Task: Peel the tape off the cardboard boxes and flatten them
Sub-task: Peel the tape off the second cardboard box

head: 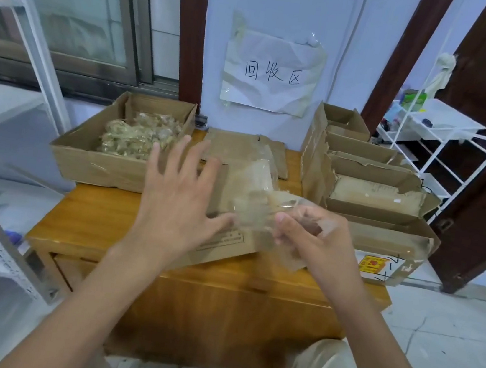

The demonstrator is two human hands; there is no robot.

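Nearest me, the wooden bench [80,233] with one flattened cardboard box [224,243] lying across its front, printed side up. My left hand [178,194] is spread over it, fingers straight and released, the thumb tip at the edge of the tape; whether the palm presses the board or hovers just above it, I cannot tell. My right hand [306,235] has a pinching grip on a crumpled strip of clear tape [263,186] that rises from the box. The far end of the strip looks caught on the cardboard, though the blur makes that uncertain.

Judgement: this box is already flat, and its tape is mostly off — one last pull to free the strip, then it goes to the waste.

To the left and a little farther, an open carton [84,160] holding a heap of balled-up used tape [140,136]. A good many strips have been pulled already, by the look of it.

Behind my hands, a second flat piece of cardboard [240,146] lies on the bench — likely finished.

To the right, a row of standing boxes [371,188], flaps torn and open, none flattened; the nearest carries a yellow-and-red label [371,264] and shiny tape at its corner. These look to be the bulk of what is left.

On the wall beyond, a taped-up paper sign [273,73] with handwriting.
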